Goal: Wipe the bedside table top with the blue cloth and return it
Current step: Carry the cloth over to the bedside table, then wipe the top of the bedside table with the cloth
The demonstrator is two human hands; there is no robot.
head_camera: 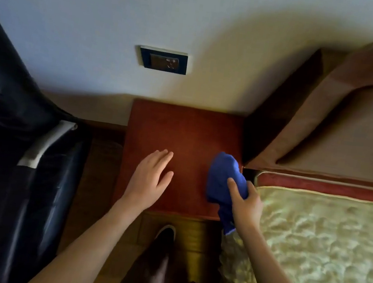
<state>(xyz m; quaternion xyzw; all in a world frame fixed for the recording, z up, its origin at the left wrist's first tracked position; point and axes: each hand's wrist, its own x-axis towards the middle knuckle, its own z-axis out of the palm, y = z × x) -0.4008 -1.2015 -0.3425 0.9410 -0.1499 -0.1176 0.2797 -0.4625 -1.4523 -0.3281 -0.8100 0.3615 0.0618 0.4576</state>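
The bedside table (pixel 182 126) has a reddish-brown square top and stands against the wall below me. My right hand (pixel 246 204) grips the bunched blue cloth (pixel 221 181) over the table's right front part, next to the bed. Part of the cloth hangs down past the front edge. My left hand (pixel 150 175) is open, fingers spread, palm down over the left front part of the top. I cannot tell whether it touches the wood.
A bed with a pale quilted cover (pixel 323 247) and a brown headboard (pixel 326 106) lies to the right. Dark curtain fabric (pixel 4 142) hangs at the left. A wall socket plate (pixel 163 59) sits above the table. My shoes (pixel 164 237) are on the wooden floor.
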